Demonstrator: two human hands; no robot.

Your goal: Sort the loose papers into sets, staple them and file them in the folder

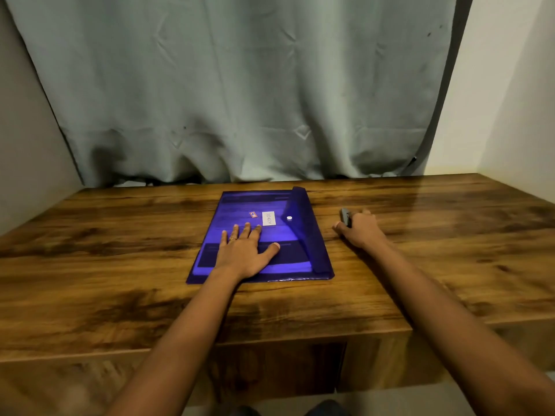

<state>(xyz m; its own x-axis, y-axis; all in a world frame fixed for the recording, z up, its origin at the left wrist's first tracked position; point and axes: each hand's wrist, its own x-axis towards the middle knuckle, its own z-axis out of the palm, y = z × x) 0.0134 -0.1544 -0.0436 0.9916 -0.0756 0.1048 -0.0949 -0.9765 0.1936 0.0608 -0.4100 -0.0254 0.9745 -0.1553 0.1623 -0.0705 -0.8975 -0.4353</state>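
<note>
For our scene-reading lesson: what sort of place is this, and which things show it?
Probably a home study corner: a wood-grain desk, a grey curtain hung behind it, and a blue snap folder under the left hand, with a dark stapler in the right hand.

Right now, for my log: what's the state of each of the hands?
Left hand: open, flat on the blue folder.
Right hand: holding the dark stapler.

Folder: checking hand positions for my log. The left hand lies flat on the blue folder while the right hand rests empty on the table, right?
Not empty: the head view shows the right hand gripping a small dark stapler on the table. The left hand does lie flat on the blue folder.
</note>
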